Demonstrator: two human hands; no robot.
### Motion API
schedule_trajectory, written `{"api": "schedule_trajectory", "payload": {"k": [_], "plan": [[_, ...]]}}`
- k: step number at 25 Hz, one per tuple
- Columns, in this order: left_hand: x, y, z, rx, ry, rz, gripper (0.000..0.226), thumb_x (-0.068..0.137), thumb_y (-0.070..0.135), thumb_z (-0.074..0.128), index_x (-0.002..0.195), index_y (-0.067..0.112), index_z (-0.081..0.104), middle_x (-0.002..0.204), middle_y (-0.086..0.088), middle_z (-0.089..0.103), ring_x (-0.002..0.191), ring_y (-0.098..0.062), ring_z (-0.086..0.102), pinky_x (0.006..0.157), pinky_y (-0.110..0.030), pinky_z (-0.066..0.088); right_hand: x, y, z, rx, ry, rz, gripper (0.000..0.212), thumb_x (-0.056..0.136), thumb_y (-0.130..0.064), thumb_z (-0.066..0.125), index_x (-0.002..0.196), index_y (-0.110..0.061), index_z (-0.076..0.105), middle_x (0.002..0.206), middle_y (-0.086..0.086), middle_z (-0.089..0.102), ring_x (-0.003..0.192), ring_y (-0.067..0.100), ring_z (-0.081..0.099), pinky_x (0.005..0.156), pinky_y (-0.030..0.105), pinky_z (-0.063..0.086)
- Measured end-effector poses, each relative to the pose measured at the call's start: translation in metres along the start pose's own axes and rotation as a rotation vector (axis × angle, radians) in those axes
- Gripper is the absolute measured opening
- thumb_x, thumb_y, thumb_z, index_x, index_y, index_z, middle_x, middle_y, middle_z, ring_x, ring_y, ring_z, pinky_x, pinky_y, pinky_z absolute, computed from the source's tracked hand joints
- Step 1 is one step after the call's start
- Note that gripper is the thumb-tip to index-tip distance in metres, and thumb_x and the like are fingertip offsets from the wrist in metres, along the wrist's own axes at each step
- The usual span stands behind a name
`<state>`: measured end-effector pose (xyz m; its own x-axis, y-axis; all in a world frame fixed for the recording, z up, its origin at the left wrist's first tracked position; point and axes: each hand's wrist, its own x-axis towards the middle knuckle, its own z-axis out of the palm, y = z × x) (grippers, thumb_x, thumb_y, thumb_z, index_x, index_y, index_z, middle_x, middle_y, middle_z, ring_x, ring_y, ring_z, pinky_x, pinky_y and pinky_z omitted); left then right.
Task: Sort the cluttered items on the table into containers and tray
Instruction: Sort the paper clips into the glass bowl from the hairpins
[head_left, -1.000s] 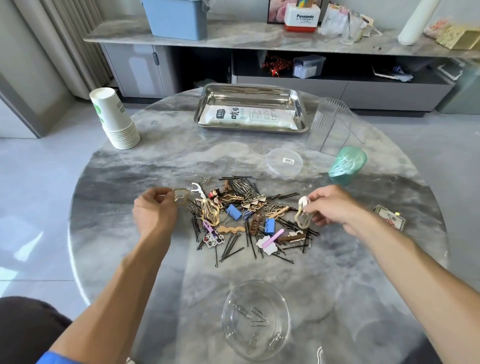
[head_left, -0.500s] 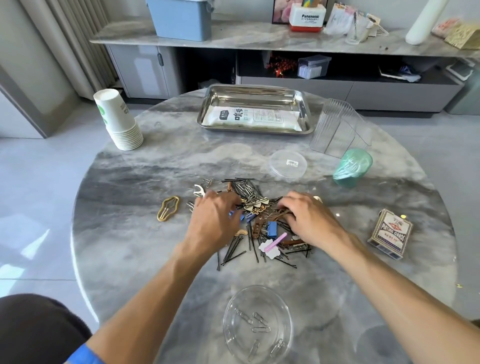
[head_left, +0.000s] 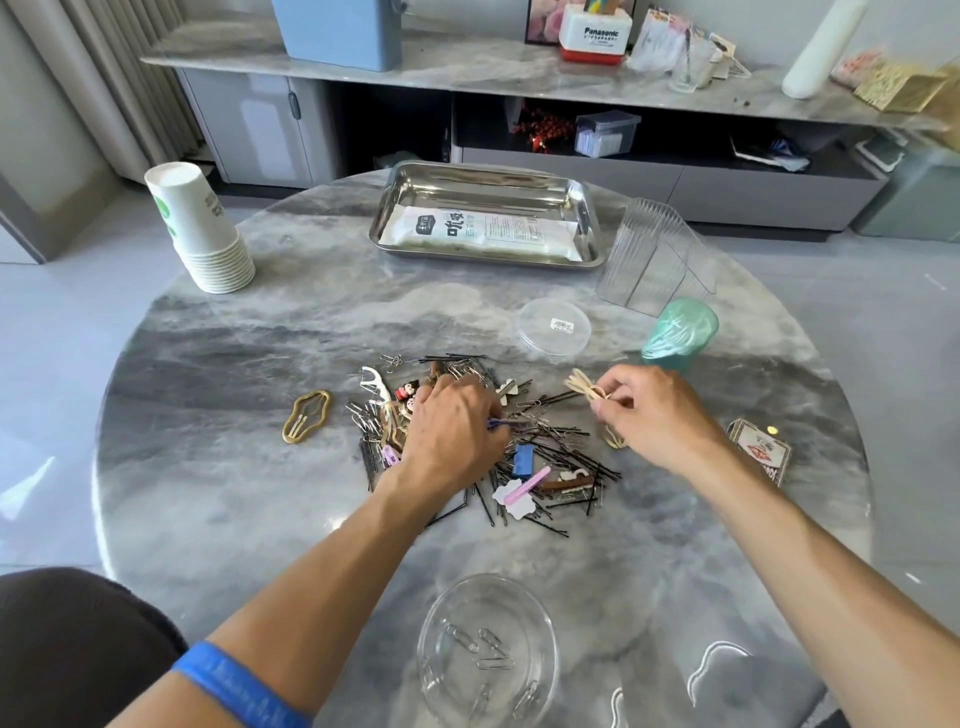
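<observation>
A tangled pile of hairpins and clips lies at the middle of the table. The left hand is set into the pile with fingers curled on a small purple piece, though what exactly is gripped cannot be told. A pale beige clip is pinched in the right hand, just near of the green cup. Neighbouring pins could be dragged out and scattered if the left hand is lifted from the tangle. The clear bowl with paper clips sits near; the steel tray is well apart, far.
</observation>
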<state>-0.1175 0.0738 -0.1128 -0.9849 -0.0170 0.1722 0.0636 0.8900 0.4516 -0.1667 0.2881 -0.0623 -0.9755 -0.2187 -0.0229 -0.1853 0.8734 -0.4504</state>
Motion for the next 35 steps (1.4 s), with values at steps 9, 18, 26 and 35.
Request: {"api": "schedule_trajectory", "payload": {"k": [9, 18, 26, 35], "plan": [[0.001, -0.003, -0.044, -0.361, 0.211, -0.167, 0.006, 0.085, 0.02, 0.068, 0.079, 0.017, 0.069, 0.062, 0.01, 0.065, 0.05, -0.005, 0.061, 0.044, -0.027, 0.051, -0.015, 0.014, 0.001, -0.174, 0.166, -0.122, 0.017, 0.087, -0.025, 0.071, 0.103, -0.021, 0.066, 0.104, -0.003, 0.068, 0.083, 0.009, 0.058, 0.067, 0.023, 0.04], [-0.06, -0.088, -0.086, -0.071, 0.305, -0.611, 0.01, 0.08, 0.029, 0.073, 0.076, 0.02, 0.069, 0.08, -0.004, 0.071, 0.084, -0.033, 0.064, 0.066, -0.031, 0.04, -0.036, -0.032, 0.045, -0.19, -0.216, -0.465, 0.015, 0.085, -0.025, 0.072, 0.095, -0.03, 0.062, 0.09, -0.014, 0.066, 0.085, 0.01, 0.059, 0.074, 0.032, 0.049], [-0.072, -0.061, -0.063, 0.107, -0.016, -0.057, 0.041, 0.075, 0.05, 0.077, 0.104, 0.019, 0.073, 0.097, -0.001, 0.065, 0.096, -0.023, 0.055, 0.088, -0.041, 0.045, -0.034, -0.041, 0.03, 0.332, -0.253, -0.215, 0.023, 0.078, 0.001, 0.073, 0.085, -0.02, 0.063, 0.073, -0.002, 0.065, 0.064, 0.007, 0.057, 0.066, 0.032, 0.053], [-0.066, -0.054, -0.05, -0.325, 0.018, -0.214, 0.028, 0.072, 0.009, 0.082, 0.091, 0.024, 0.069, 0.07, 0.013, 0.065, 0.062, -0.003, 0.06, 0.057, -0.008, 0.044, -0.023, -0.021, 0.008, 0.902, -0.039, 0.191, 0.025, 0.077, 0.016, 0.07, 0.088, -0.005, 0.064, 0.08, 0.012, 0.062, 0.06, 0.018, 0.063, 0.056, 0.027, 0.059]]}}
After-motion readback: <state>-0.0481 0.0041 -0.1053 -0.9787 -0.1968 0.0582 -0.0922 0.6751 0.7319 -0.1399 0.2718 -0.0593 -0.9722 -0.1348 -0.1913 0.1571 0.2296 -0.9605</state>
